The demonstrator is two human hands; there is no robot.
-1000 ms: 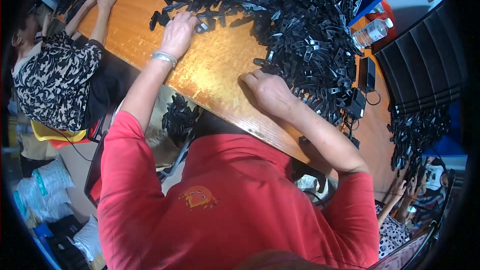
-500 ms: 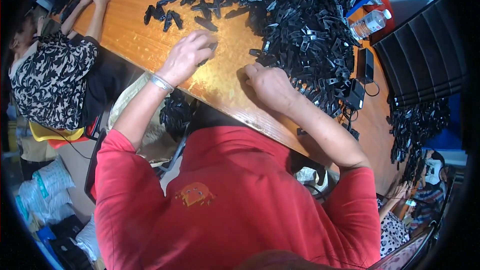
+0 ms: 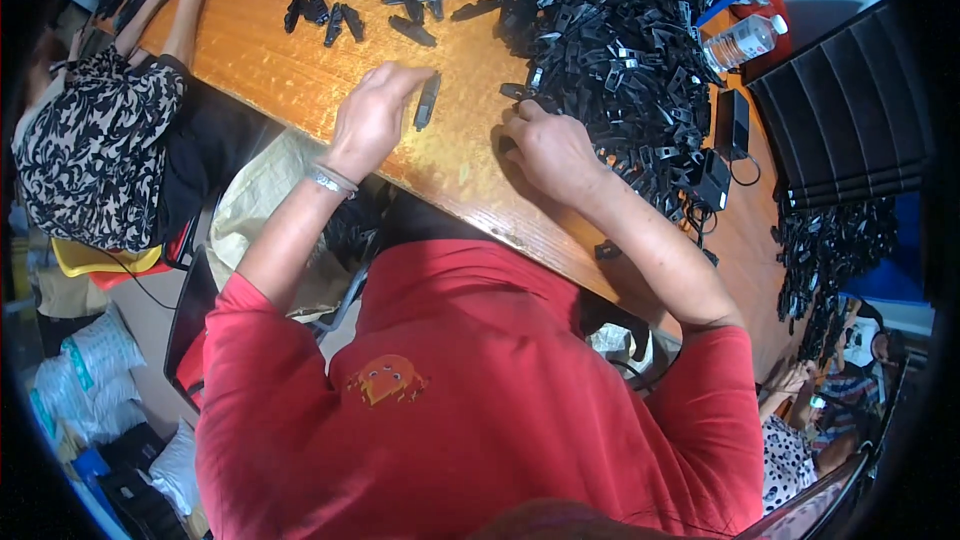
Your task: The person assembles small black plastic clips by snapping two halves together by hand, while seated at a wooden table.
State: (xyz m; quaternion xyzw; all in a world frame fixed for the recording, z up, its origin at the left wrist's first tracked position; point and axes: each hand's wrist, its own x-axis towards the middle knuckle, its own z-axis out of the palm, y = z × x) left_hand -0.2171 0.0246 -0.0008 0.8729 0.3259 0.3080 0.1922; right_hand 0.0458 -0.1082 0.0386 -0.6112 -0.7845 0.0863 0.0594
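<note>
My left hand (image 3: 372,122) is over the tabletop, its fingers stretched out. A single black plastic clip (image 3: 427,103) is upright in the picture right beside its fingertips; whether they still touch is unclear. My right hand (image 3: 555,152) rests close to the large heap of black clips (image 3: 620,60), its fingers curled inward. Their undersides are hidden, so anything held there does not show. Just beyond its knuckles a loose black clip (image 3: 513,91) sticks out from the heap's edge. Another lone clip (image 3: 411,31) lies farther back, near a small cluster of clips (image 3: 333,23).
The wooden table (image 3: 270,70) curves around me. Beyond my right forearm are black boxes (image 3: 712,180) with cables and a clear bottle (image 3: 745,43). A co-worker in a patterned top (image 3: 100,150) sits at left; another person's hands (image 3: 790,385) show at lower right. A pale sack (image 3: 255,205) hangs below the table's edge.
My left hand has opened and drawn slightly left, uncovering the clip that was mostly hidden under its fingers. My right hand has shifted a little away from me, toward the clip at the heap's edge.
</note>
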